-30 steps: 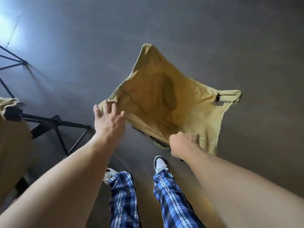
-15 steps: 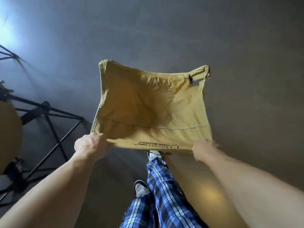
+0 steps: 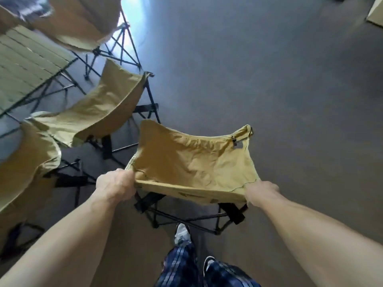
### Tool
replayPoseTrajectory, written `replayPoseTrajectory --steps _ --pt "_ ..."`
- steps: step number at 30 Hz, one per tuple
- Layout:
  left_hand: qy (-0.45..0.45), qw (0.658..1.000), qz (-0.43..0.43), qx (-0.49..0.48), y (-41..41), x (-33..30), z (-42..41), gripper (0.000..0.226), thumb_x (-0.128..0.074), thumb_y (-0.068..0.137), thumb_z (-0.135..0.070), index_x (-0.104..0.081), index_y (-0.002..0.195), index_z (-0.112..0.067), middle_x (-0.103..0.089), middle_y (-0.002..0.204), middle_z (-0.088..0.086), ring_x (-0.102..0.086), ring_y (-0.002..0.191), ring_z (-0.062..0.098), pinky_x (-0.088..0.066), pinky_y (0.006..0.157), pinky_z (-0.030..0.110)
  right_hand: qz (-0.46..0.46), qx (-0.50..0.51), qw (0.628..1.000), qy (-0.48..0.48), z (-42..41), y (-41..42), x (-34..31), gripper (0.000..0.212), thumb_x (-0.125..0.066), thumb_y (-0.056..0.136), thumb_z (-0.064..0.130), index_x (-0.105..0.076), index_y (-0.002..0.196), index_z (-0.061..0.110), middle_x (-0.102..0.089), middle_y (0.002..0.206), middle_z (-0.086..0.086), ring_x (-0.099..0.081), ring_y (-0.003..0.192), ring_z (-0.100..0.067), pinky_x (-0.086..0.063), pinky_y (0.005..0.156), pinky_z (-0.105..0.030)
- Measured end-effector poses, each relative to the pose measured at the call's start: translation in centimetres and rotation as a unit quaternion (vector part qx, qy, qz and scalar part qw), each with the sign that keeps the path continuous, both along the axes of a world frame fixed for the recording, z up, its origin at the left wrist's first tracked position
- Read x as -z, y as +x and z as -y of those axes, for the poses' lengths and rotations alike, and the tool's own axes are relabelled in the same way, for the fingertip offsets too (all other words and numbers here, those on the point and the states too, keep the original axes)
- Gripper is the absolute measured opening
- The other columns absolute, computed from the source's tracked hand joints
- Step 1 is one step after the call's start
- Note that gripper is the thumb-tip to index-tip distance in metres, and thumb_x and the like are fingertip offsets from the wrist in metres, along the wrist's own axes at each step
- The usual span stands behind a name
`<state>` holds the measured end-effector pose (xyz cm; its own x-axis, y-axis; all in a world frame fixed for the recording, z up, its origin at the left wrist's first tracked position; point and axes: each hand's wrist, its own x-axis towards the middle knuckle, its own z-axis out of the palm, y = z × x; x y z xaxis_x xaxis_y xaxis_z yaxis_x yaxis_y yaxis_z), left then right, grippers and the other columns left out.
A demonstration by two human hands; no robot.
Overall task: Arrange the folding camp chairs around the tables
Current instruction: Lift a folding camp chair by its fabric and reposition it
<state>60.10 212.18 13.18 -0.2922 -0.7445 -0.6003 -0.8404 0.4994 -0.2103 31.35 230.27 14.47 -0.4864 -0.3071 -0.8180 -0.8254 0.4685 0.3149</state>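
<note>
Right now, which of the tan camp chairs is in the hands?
The chair at centre, nearest the feet: left hand and right hand grip its near fabric corners. The other chairs stand untouched by the table.

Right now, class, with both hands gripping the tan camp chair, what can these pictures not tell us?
- Head view: slatted table, cut off by the left edge; its full extent is unseen.
- Far chair, blurred and cropped at the top.
- Fingers of the left hand and right hand, hidden under the held chair.
</note>
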Motion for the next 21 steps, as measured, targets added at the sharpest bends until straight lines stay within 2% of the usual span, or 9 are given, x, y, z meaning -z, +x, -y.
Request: replayPoseTrajectory --steps 4,9,13,16,18,21 --pt "-0.022 0.994 -0.009 -0.106 8.9 -4.4 -5.6 0.021 -0.050 0.088 -0.031 -0.052 0.104 -0.018 -0.061 0.111 0.005 -0.063 0.101 0.029 -0.047 0.075 0.035 0.007 -0.106 0.994 -0.035 1.2 5.1 -3.4 0.033 -0.052 0.091 0.017 -0.061 0.122 0.017 -0.055 0.129 -0.003 -0.054 0.117 -0.025 -0.046 0.084 -0.032" --pt "-0.047 0.971 0.002 -0.236 17.7 -10.2 -12.9 0.015 -0.047 0.087 -0.027 -0.045 0.100 -0.019 -0.059 0.105 0.008 -0.061 0.095 0.031 -0.050 0.079 0.040 0.027 -0.225 0.971 -0.073 1.5 12.5 -8.1 0.026 -0.055 0.089 0.019 -0.063 0.114 0.019 -0.055 0.128 -0.005 -0.054 0.115 -0.028 -0.046 0.078 -0.036" --pt "-0.070 0.944 0.018 -0.322 24.7 -14.1 -18.7 0.016 -0.047 0.087 -0.022 -0.054 0.099 -0.016 -0.052 0.091 0.004 -0.054 0.083 0.029 -0.046 0.075 0.039 0.036 -0.331 0.936 -0.113 1.2 19.4 -12.1 0.029 -0.053 0.089 0.016 -0.062 0.117 0.017 -0.055 0.127 -0.006 -0.054 0.116 -0.030 -0.046 0.084 -0.040" --pt "-0.065 0.917 0.017 -0.394 30.2 -16.8 -22.3 0.010 -0.047 0.084 -0.023 -0.053 0.091 -0.021 -0.049 0.083 0.001 -0.054 0.085 0.029 -0.050 0.083 0.041 0.039 -0.387 0.909 -0.151 1.1 25.4 -14.8 0.030 -0.051 0.090 0.015 -0.062 0.119 0.015 -0.055 0.128 -0.009 -0.054 0.116 -0.032 -0.046 0.087 -0.041" --pt "-0.058 0.902 0.011 -0.428 34.4 -18.3 -25.1 0.002 -0.048 0.083 -0.024 -0.049 0.084 -0.024 -0.048 0.080 0.000 -0.056 0.084 0.028 -0.052 0.086 0.042 0.036 -0.445 0.880 -0.164 1.1 30.1 -16.7 0.029 -0.055 0.088 0.015 -0.063 0.117 0.014 -0.057 0.123 -0.009 -0.057 0.111 -0.031 -0.048 0.082 -0.040" --pt "-0.059 0.879 0.007 -0.474 40.9 -19.6 -29.3 0.005 -0.049 0.085 -0.018 -0.052 0.080 -0.017 -0.054 0.082 0.003 -0.058 0.071 0.023 -0.053 0.070 0.037 0.031 -0.509 0.845 -0.161 0.9 38.1 -18.8 0.026 -0.058 0.085 0.013 -0.065 0.110 0.015 -0.056 0.105 -0.006 -0.056 0.094 -0.028 -0.047 0.073 -0.036"
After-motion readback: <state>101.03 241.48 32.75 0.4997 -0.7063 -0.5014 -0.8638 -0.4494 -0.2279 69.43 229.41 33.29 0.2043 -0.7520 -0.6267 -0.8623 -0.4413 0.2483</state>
